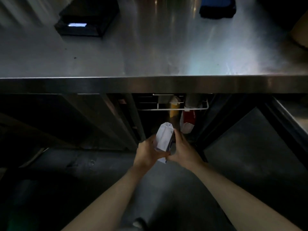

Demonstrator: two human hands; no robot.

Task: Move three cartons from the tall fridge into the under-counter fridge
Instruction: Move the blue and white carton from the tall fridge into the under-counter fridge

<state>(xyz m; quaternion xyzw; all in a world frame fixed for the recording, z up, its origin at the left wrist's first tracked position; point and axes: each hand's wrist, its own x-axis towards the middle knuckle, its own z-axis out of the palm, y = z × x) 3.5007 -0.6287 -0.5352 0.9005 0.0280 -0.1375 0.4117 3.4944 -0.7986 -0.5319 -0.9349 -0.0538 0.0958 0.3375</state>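
Both hands hold 1 white carton (164, 138) in front of the open under-counter fridge (173, 114). The left hand (147, 151) curls round the carton's left side and lower end, its fingers wrapped underneath. The right hand (182, 150) grips the right side, thumb up along the edge near the gabled top. The carton is tilted — its folded top points up and away from the person, toward the fridge opening, while its base sits low between the 2 palms. It is off the floor and touches nothing but the hands.

Inside the dim fridge, a white wire shelf (175, 108) runs across the opening. A yellow carton (174, 109) stands behind the shelf's front rail, and a red-and-white carton (188, 121) stands just to its right, lower down, near the white carton's top but apart from it. How they rest inside is too dark to tell.

Above the opening runs the steel tabletop (150, 64), its front edge a broad dark band. On it, far left, sits a black box-like device (88, 19) with a small lit screen; far right, a dark blue-black object (217, 8), blurred. The fridge door (250, 139) stands swung open to the right — a dark panel angled toward the floor (166, 189).
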